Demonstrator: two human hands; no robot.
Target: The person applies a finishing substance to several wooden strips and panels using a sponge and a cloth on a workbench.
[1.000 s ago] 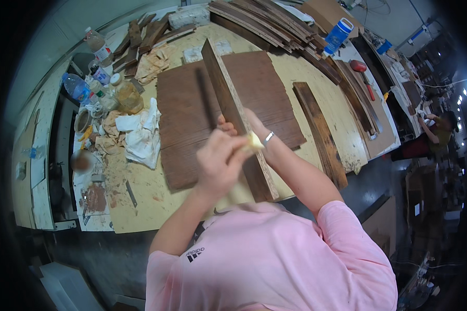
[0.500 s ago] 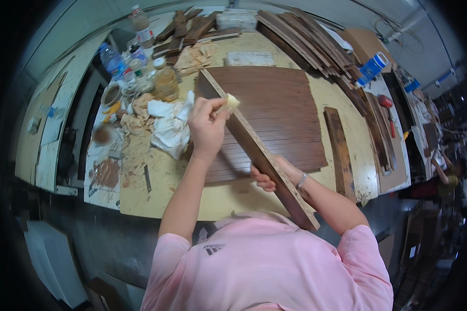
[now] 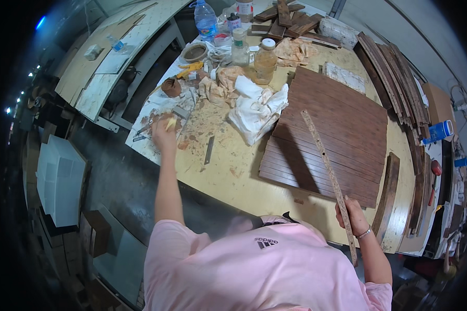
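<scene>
In my right hand (image 3: 354, 214), near the table's front edge, I grip a long wooden plank (image 3: 323, 150). The plank is tilted, its pale, speckled narrow edge facing up and its far end over a brown slatted panel (image 3: 337, 122). My left hand (image 3: 164, 136) is at the table's left side, fingers pinched on a small pale yellow piece of sponge (image 3: 170, 124). Beneath that hand are brown smears on a white sheet (image 3: 142, 127). A small grey block (image 3: 181, 112) lies beside the fingers, and a brown cup (image 3: 171, 87) stands just beyond.
A crumpled white cloth (image 3: 257, 111) lies left of the panel. Behind it stand a jar of amber liquid (image 3: 265, 62) and a water bottle (image 3: 206, 23). Dark planks (image 3: 392, 78) are piled at the far right; one loose plank (image 3: 386, 194) lies beside the panel.
My left hand has moved away from the plank to the smeared sheet at left, still holding the sponge. My right hand has turned the plank more edge-up. The view has swung left.
</scene>
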